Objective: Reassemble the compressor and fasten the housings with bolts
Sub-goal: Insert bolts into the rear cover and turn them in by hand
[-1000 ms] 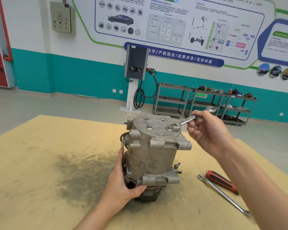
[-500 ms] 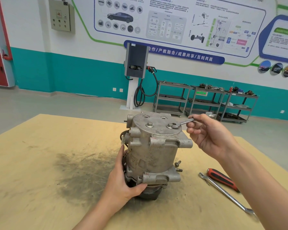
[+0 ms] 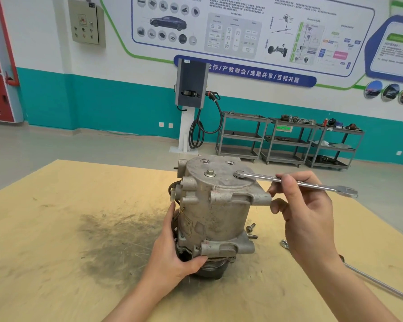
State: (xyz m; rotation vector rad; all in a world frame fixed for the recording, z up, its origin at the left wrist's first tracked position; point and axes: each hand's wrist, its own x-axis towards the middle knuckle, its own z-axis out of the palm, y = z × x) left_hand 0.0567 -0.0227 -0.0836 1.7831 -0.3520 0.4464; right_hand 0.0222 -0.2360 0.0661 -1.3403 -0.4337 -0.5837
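Note:
A grey metal compressor [image 3: 215,212] stands upright on its pulley end in the middle of the wooden table [image 3: 56,228]. My left hand [image 3: 175,249] grips its lower left side. My right hand [image 3: 305,205] holds a combination wrench [image 3: 296,183] by the shaft; its ring end sits over a bolt on the right of the top housing. A second bolt [image 3: 210,173] stands in the centre of the top face. Two loose bolts [image 3: 251,231] lie on the table just right of the compressor's base.
Another long wrench [image 3: 382,287] lies on the table at the right, partly hidden by my right arm. A dark smudge [image 3: 116,240] marks the table left of the compressor. Metal carts [image 3: 289,140] and a charging post [image 3: 191,105] stand far behind.
My right hand has swung the wrench handle clockwise toward me, from pointing back-right to pointing right. The left hand and the compressor have stayed put.

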